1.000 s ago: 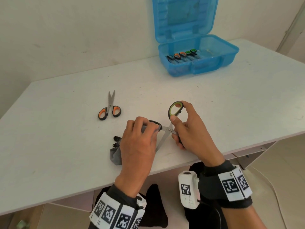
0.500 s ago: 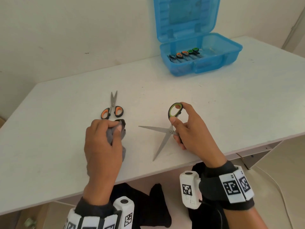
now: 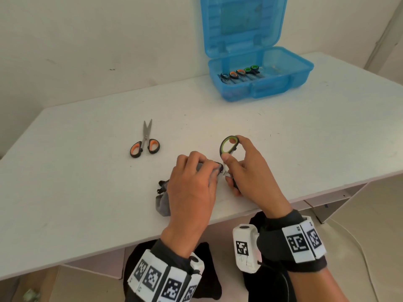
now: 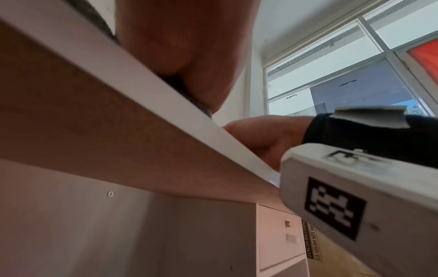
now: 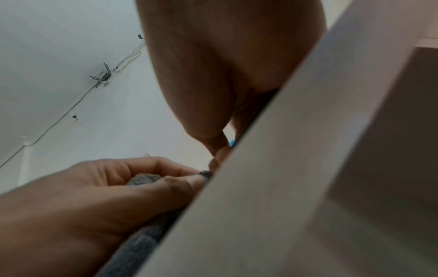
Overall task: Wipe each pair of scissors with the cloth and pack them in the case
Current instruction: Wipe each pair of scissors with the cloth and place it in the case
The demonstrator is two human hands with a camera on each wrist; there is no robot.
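Nearest us, our left hand (image 3: 192, 188) curls its fingers around the grey cloth (image 3: 162, 203), bunching it near the front edge of the white table (image 3: 87, 192); a loose tail of the cloth trails out to the left of and behind that hand. The right wrist view shows the left thumb and fingers (image 5: 180, 180) pinching a fold of the cloth (image 5: 144, 178) right at the table edge. Just beside it on the right, our right hand (image 3: 250, 175) grips the green-handled scissors (image 3: 228, 146): the thumb and forefinger pinch one handle loop, which stands up above the hand, while the other fingers curl around the lower handle. The blades run toward the left hand and are hidden under the cloth and fingers, so we cannot tell how far apart they stand. Beyond our left hand, well apart from it, the orange-handled scissors (image 3: 145, 142) lie flat on the table, blades slightly parted and pointing away from us. Farther still, beyond our right hand and near the wall, the blue plastic case (image 3: 283, 83) sits with its lid raised, and a row of packed scissors (image 3: 239, 74) with black, orange and green handles lies inside its left part.
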